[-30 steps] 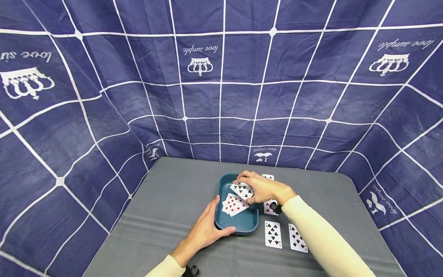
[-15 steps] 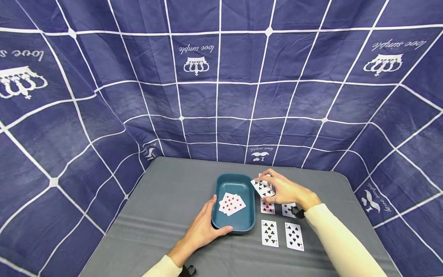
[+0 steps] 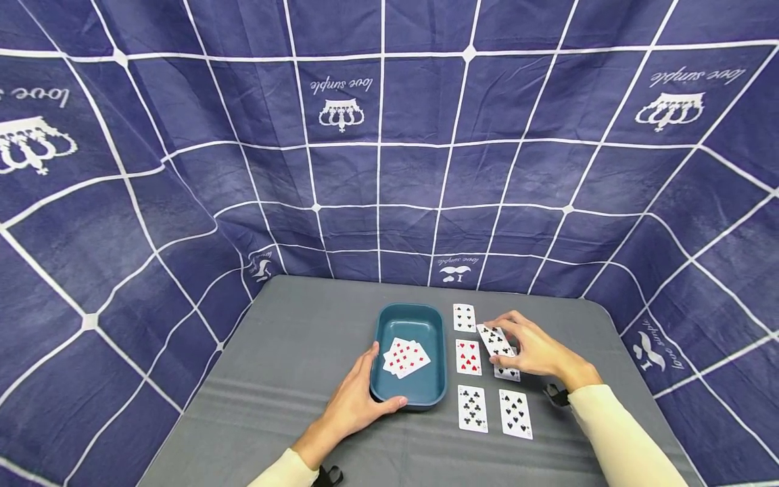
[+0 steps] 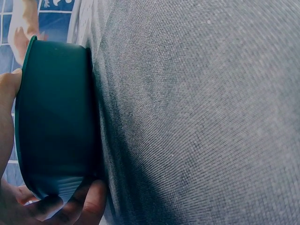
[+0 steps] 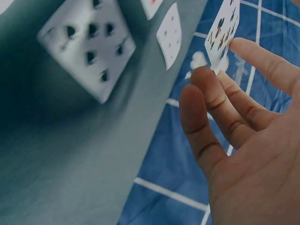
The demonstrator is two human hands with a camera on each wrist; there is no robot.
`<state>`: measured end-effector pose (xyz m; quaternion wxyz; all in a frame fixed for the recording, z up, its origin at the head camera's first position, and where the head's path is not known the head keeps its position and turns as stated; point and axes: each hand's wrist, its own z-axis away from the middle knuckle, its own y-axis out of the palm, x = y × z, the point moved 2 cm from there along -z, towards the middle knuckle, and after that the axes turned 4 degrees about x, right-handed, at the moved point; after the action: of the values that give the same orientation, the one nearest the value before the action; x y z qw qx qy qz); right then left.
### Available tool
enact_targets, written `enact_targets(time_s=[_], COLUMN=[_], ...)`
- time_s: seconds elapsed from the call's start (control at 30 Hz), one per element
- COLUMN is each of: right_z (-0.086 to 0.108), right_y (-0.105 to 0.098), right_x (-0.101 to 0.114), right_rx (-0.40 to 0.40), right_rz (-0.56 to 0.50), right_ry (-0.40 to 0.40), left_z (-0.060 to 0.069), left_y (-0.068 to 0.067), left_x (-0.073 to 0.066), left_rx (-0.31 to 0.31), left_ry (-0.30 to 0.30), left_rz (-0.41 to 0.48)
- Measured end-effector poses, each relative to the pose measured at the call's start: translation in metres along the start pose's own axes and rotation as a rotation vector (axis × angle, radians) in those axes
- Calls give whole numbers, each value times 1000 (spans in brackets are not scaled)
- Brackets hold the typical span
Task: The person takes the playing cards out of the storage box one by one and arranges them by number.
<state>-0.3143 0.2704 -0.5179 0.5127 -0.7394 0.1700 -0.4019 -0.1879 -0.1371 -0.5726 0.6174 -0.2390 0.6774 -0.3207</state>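
My right hand (image 3: 529, 343) pinches a clubs playing card (image 3: 494, 338) between thumb and fingertips. The card is tilted above a spades card (image 3: 508, 374), which it and the hand partly cover. In the right wrist view the same clubs card (image 5: 223, 35) stands on edge at the fingertips. My left hand (image 3: 353, 399) holds the near left corner of a teal tray (image 3: 380, 331), thumb at the near rim and fingers along the left side. Overlapping diamonds cards (image 3: 406, 357) lie face up in the tray.
Right of the tray, face-up cards lie in rows: a spades card (image 3: 464, 318) at the back, a hearts card (image 3: 468, 357) in the middle, a clubs card (image 3: 473, 408) and another spades card (image 3: 516, 414) in front. A blue grid curtain (image 3: 347, 169) surrounds the grey table (image 3: 304, 338).
My right hand has carried the clubs card out of the tray and to the right, past the hearts card. The left hand stays at the tray. The view has shifted slightly.
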Motion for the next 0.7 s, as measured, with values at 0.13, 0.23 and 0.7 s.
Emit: enact_targets(time_s=[0.13,0.23,0.7], right_z=[18,32,80], right_y=[0,2,16], right_x=[-9,-17,-50], right_rx=[-44,-76,-76], right_rz=[45,75,132], right_ry=[26,63,315], left_z=[0,0,2], left_y=[0,-1,-1], left_x=[-1,-1,-3], left_rx=[-1,-3,-26], left_ry=[0,-4,16], left_rz=[3,3,-21])
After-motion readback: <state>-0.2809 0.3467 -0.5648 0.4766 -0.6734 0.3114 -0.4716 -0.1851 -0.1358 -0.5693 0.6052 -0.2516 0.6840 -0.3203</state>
